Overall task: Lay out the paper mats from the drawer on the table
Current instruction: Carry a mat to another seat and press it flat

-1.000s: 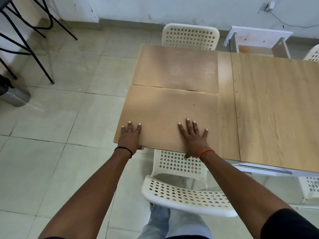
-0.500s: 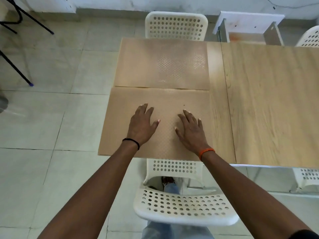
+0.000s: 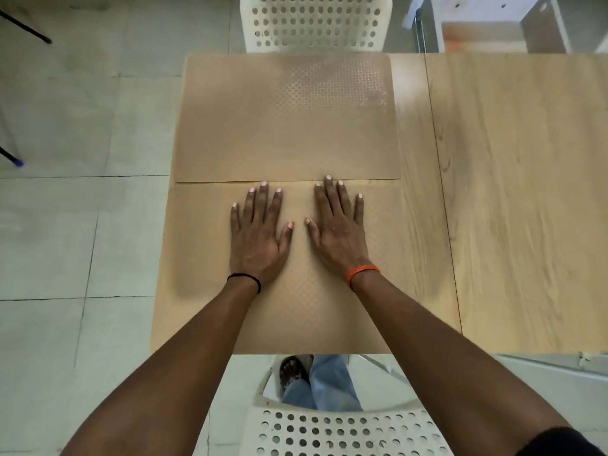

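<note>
Two brown paper mats with a fine embossed pattern lie flat on the left end of the wooden table (image 3: pixel 513 199). The far mat (image 3: pixel 286 116) reaches the table's back edge. The near mat (image 3: pixel 197 258) butts against it and runs to the front edge. My left hand (image 3: pixel 258 235) and my right hand (image 3: pixel 339 228) rest palm down on the near mat, side by side with straight spread fingers. The fingertips lie close to the seam between the mats, and my right middle fingertip touches the far mat's edge.
A white perforated chair (image 3: pixel 316 24) stands behind the table and another (image 3: pixel 342 432) in front, just under me. A white open shelf unit (image 3: pixel 493 24) stands at the back right. Tiled floor (image 3: pixel 82 225) lies to the left, with black stand legs (image 3: pixel 19 28).
Both hands slid forward across the near mat, from its front edge to near the seam, and drew closer together. The camera moved forward and tilted down over the table.
</note>
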